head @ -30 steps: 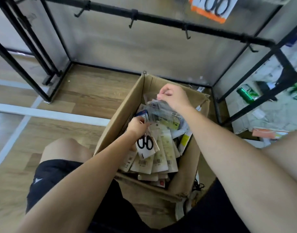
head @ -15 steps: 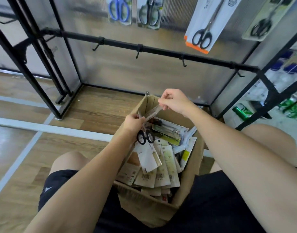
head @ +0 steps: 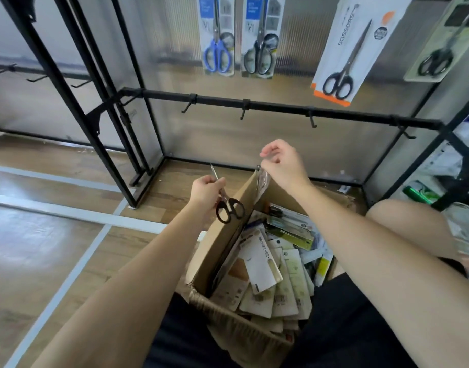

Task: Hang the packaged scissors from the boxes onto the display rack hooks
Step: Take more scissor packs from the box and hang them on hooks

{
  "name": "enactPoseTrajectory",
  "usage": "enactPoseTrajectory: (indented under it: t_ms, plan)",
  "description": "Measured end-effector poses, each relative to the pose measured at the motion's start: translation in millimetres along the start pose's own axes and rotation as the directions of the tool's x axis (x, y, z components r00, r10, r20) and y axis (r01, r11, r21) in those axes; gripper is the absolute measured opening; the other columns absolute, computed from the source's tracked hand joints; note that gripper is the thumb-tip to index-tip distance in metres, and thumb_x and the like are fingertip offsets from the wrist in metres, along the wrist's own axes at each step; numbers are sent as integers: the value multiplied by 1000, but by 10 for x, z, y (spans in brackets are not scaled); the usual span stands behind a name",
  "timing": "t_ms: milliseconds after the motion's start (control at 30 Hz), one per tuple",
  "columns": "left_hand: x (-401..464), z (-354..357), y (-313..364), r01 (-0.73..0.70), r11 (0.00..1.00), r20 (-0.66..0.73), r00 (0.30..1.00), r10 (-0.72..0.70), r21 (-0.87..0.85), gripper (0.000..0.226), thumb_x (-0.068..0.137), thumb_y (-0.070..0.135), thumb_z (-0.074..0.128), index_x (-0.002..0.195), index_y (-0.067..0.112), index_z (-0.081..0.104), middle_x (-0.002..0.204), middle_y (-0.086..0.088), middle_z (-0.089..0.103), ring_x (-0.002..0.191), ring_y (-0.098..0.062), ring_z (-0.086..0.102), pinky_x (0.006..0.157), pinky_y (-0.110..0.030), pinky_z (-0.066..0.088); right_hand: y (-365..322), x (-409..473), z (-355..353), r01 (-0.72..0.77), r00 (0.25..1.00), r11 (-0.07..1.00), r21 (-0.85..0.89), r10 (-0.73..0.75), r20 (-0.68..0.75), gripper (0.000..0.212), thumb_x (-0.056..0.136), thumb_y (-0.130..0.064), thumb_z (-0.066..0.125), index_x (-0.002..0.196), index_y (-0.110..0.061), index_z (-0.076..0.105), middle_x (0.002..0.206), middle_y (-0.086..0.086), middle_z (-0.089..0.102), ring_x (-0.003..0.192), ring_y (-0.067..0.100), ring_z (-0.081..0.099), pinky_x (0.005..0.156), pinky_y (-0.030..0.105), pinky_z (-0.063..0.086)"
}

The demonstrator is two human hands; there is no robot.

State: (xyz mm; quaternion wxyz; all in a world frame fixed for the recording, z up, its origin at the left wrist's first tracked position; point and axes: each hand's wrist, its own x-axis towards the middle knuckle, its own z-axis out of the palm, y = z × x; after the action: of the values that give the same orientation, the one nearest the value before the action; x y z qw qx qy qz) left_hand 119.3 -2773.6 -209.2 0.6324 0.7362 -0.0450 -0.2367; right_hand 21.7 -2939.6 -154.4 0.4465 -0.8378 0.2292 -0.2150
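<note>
Black-handled scissors are gripped in the left hand and a clear packet is pinched by the right hand above the box; hanging on an empty hook is judged next.

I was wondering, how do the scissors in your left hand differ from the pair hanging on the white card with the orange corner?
The scissors gripped by the left hand are bare, while the hanging scissors are sealed on a card. The held pair points tips up; the hanging pair hangs tilted, handles down. Both have black handles.
</note>
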Motion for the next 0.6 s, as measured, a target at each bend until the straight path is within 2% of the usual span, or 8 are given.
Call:
enactPoseTrajectory:
  t_ms: [133, 200, 300, 367, 467, 533, 600]
  plan:
    - [15, -43, 74, -7, 1000, -8, 1000, 7, -29, 22, 90, 17, 70, 75, 12, 55, 67, -7, 56, 48, -17, 57, 45, -25, 47, -204, 10, 24, 107, 990, 988, 108, -95, -108, 24, 83, -3, 63, 104, -15, 61, 100, 0, 63, 79, 12, 61, 73, 16, 50]
    - [18, -53, 111, 9, 997, -14, 1000, -10, -80, 22, 88, 19, 72, 75, 13, 54, 72, -8, 59, 55, -21, 60, 49, -26, 49, -220, 4, 53, 132, 982, 981, 140, -110, -156, 27, 84, -3, 63, 107, -17, 60, 98, -2, 63, 78, 8, 60, 69, 11, 48]
    - [30, -107, 158, 70, 975, -25, 997, -77, -209, 18, 89, 20, 72, 84, 14, 56, 80, -10, 63, 62, -24, 61, 60, -32, 52, -195, -11, 117, 129, 980, 979, 156, -101, -172, 29, 87, -7, 64, 112, -21, 59, 101, -7, 64, 85, 6, 63, 75, 16, 49]
    - [44, -168, 194, 96, 962, -48, 993, -112, -256, 16, 88, 20, 73, 91, 13, 59, 81, -8, 64, 58, -20, 61, 59, -30, 52, -131, -16, 167, 100, 990, 986, 134, -85, -111, 31, 91, -10, 63, 118, -24, 59, 113, -13, 63, 94, 4, 63, 81, 18, 50]
    - [73, -231, 222, 89, 970, -60, 993, -105, -226, 14, 90, 22, 71, 95, 12, 63, 75, -5, 65, 57, -18, 63, 54, -26, 48, 37, -5, 238, 20, 1000, 999, 47, -20, -10, 41, 95, -9, 61, 132, -24, 55, 130, -11, 59, 102, 4, 62, 86, 20, 51]
    - [77, -225, 231, 58, 987, -67, 995, -68, -147, 13, 93, 24, 68, 93, 12, 67, 70, -3, 58, 58, -18, 57, 54, -26, 44, 147, 20, 244, -44, 999, 999, 23, 44, 4, 43, 95, -6, 62, 134, -22, 55, 128, -7, 61, 95, 3, 62, 77, 18, 49]
    - [72, -201, 219, 22, 999, -55, 998, -23, -26, 17, 94, 26, 65, 91, 11, 71, 67, -2, 51, 60, -18, 48, 50, -23, 38, 221, 43, 236, -101, 995, 995, 0, 101, 24, 38, 93, -4, 63, 127, -21, 59, 116, -4, 66, 90, 5, 63, 68, 17, 47]
